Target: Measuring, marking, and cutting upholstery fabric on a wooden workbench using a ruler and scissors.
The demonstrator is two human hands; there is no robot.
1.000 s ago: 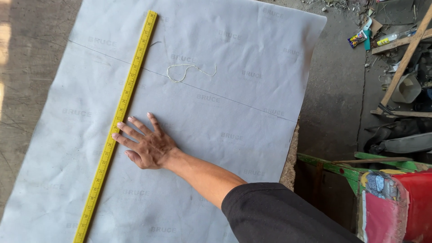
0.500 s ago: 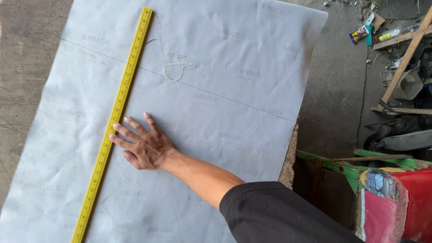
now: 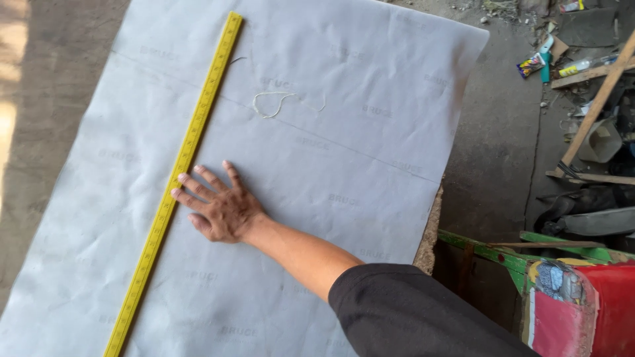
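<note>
Only one hand shows: the right hand [image 3: 221, 206], reaching in from a black-sleeved arm that enters at 5 o'clock. The left hand is out of view. The right hand lies flat and fully open, palm down, fingers spread, gripping nothing; its fingertips [image 3: 177, 194] press on or just against the edge of the long yellow ruler [image 3: 186, 153], and from this angle it is hard to tell which.

The ruler runs from 12 o'clock down to 7 o'clock across the grey sheet [image 3: 344, 86], tilted slightly off the sheet's long side, and its lower end is cut off by the picture's bottom edge. The sheet's own near end and left corner are cut off too. Faint pale lettering repeats over the sheet but is too washed out to matter. A thin drawn line crosses the sheet from 10 o'clock toward 3 o'clock, and a small loop of white thread [image 3: 274, 104] lies at about 12 o'clock from the hand, well apart from it.

The sheet rests on a concrete slab whose rough broken edge [image 3: 431, 225] peeks out at 3 o'clock. Beyond it is a dusty concrete floor [image 3: 496, 145]. At 2 o'clock lie wooden battens [image 3: 598, 102], scraps and small bottles, mostly blurred. At 4 o'clock stand a green frame [image 3: 489, 251] and a red container [image 3: 612, 304], partly cut off.
</note>
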